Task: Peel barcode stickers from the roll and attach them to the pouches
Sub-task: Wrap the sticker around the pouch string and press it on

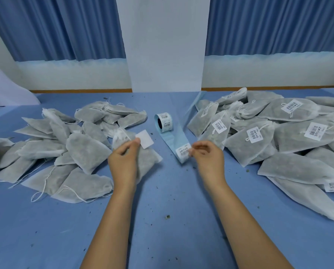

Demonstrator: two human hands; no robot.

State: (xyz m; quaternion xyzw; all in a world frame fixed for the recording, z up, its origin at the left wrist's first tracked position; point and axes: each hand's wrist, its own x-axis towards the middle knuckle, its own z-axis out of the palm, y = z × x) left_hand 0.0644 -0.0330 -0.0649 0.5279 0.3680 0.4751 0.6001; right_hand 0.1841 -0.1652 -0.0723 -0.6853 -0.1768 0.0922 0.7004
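Observation:
A roll of barcode stickers stands on the blue table, its light-blue backing strip trailing toward me. My left hand pinches a peeled white sticker, blank side up, and also holds a grey pouch beneath it. My right hand pinches the end of the strip at the last barcode sticker. Unlabelled pouches lie heaped on the left. Pouches with barcode stickers are piled on the right.
The table is covered in blue cloth with small dark crumbs scattered on it. A white wall pillar and blue curtains stand behind the far edge. White fabric sits at the far left.

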